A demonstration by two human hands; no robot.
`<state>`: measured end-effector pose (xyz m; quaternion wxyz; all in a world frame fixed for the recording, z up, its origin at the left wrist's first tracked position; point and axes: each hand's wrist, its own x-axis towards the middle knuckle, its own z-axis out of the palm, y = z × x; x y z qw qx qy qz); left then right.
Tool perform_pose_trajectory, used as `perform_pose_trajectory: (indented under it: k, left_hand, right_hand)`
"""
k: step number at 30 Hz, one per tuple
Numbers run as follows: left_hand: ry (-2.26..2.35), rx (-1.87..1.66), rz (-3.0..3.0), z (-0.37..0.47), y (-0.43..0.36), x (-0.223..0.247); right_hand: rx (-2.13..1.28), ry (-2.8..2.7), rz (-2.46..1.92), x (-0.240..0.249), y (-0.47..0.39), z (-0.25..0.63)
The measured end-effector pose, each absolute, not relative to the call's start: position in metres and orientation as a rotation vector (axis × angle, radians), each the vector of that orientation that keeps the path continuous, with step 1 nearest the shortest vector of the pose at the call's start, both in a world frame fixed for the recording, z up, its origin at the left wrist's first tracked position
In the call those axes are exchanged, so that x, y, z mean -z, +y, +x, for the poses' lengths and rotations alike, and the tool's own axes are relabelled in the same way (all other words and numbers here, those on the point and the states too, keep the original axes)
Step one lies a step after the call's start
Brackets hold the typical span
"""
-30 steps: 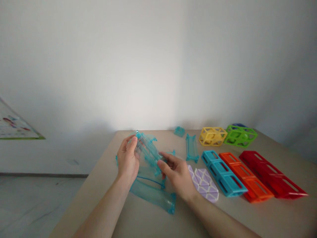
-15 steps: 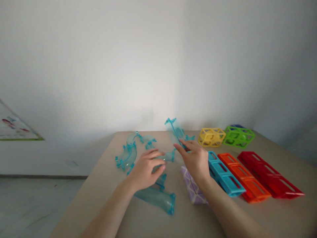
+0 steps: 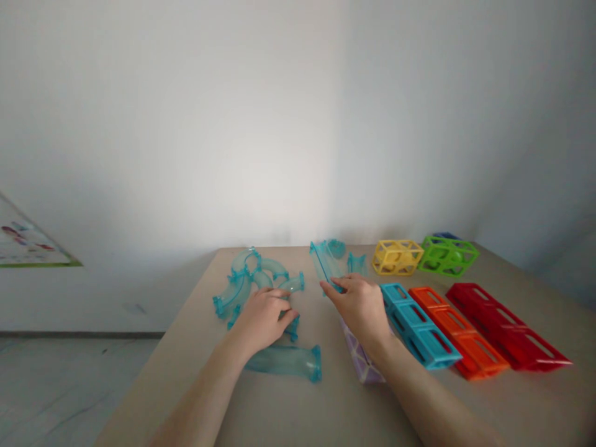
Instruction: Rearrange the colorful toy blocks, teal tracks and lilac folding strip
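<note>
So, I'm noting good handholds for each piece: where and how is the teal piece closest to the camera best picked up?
I'd grip the teal piece across its body, just inside the flared right end, coming from above and the right. It lies lengthwise from left to right, its long sides facing near and far, and the left hand and wrist hide its left end.

Left of the bright blue block row (image 3: 426,329), the track piece (image 3: 321,264) and the large tube (image 3: 284,361) are translucent teal, and the tile piece (image 3: 363,363) is lilac with pale lines crossing into triangles. Right of that row come an orange block row (image 3: 465,335), then a deep red block row (image 3: 493,332); behind it, a yellow cage (image 3: 398,257) and a lime-green cage (image 3: 448,256).
</note>
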<state>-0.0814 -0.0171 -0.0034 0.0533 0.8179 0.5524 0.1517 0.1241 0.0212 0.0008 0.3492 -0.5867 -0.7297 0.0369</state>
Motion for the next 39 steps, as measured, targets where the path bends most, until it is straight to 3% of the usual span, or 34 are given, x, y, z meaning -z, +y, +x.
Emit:
perform_pose_trajectory:
  k: [14,26,39]
  left_hand:
    - [1.706,-0.469,2.456,-0.082,-0.016,0.005]
    - [1.688,-0.474,2.462,-0.083,-0.015,0.006]
    - [1.679,-0.46,2.473,-0.082,-0.017,0.003]
  right_hand:
    - [-0.168,-2.144,-1.712,0.005,0.017,0.119]
    - [-0.027,-2.422,-1.755,0.008,-0.003,0.114]
    - [0.005,-2.385,-1.777,0.005,-0.004,0.114]
